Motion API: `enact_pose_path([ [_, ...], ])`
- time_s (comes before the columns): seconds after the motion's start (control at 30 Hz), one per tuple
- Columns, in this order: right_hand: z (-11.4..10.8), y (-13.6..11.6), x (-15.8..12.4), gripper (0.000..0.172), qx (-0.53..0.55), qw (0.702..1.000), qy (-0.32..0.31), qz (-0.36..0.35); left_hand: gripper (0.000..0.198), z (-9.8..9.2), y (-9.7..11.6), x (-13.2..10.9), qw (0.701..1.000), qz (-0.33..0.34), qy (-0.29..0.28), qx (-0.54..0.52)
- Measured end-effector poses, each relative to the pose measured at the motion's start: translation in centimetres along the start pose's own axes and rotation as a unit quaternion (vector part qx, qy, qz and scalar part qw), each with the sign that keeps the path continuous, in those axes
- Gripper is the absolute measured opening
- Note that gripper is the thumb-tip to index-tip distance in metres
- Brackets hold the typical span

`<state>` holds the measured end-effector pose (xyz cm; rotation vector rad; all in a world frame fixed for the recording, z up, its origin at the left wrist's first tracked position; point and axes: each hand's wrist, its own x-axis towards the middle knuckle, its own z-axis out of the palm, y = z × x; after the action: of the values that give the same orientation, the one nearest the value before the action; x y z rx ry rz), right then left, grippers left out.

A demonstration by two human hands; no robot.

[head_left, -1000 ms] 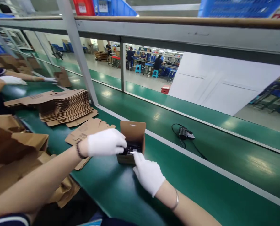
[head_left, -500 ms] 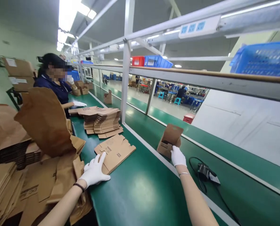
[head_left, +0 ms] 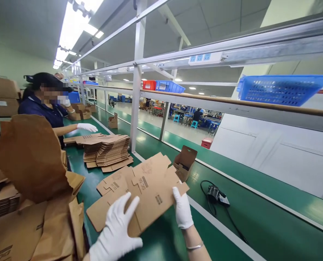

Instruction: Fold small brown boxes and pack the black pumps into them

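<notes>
A flat cardboard box blank (head_left: 153,185) with printed marks is raised and tilted above the green table. My right hand (head_left: 182,208), in a white glove, grips its right edge between thumb and fingers. Spread fingers of my gloved left hand (head_left: 118,224) lie at the blank's lower left side, with nothing gripped. Under and left of it, another flat blank (head_left: 104,204) rests on the table. Behind the raised blank stands a folded open box (head_left: 185,163) with its flap up.
A stack of flat blanks (head_left: 109,148) lies farther back. Brown paper and cartons (head_left: 33,159) fill the left side. A person (head_left: 46,105) works at the far left. A black cabled device (head_left: 214,194) lies right; a metal frame (head_left: 135,98) rises behind.
My right hand has left the folded box and taken hold of a flat blank, now lifted. My left hand has moved nearer the camera with fingers still spread. The view has shifted.
</notes>
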<state>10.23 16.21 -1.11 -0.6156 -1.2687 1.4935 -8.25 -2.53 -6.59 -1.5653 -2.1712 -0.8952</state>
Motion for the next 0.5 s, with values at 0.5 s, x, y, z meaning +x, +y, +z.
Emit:
enact_pose_path([
  [0.5,-2.4,-4.3,-2.7,0.075,-0.149,0.988,-0.041,0.003,0.065,-7.6,9.7,7.0,0.505,-0.415,-0.199,-0.73],
])
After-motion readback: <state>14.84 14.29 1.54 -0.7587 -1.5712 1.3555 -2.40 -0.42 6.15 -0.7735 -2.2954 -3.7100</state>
